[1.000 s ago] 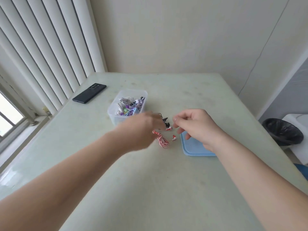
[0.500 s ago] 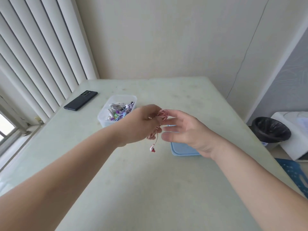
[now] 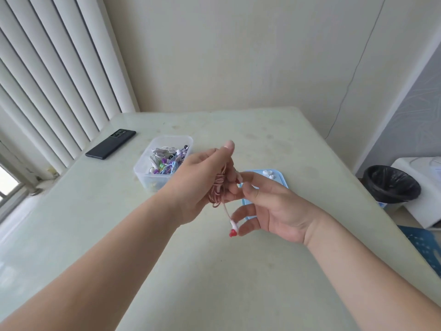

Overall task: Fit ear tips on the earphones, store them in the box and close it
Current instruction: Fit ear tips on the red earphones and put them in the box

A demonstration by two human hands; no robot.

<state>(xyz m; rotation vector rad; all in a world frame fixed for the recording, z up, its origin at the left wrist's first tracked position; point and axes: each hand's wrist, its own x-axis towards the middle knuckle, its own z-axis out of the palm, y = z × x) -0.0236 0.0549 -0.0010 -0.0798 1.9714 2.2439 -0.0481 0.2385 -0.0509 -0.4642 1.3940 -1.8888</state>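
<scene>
My left hand (image 3: 202, 180) holds a coiled pink-and-white earphone cable (image 3: 218, 187) above the table. One earbud with a red ear tip (image 3: 233, 229) dangles below the coil. My right hand (image 3: 269, 206) is beside it, palm up with fingers spread, fingertips touching the coil and the hanging earbud. A clear plastic box (image 3: 164, 161) with several coloured earphones stands behind my left hand. The blue lid (image 3: 279, 175) lies behind my right hand, with small white ear tips (image 3: 268, 174) on it.
A black phone (image 3: 111, 143) lies at the table's far left near the window blinds. A black-lined waste bin (image 3: 391, 185) stands on the floor to the right of the pale green table (image 3: 214, 271).
My left hand has picked the pink earphones up off the table and lifted them. My right hand has opened and turned palm up beside the dangling earbud.
</scene>
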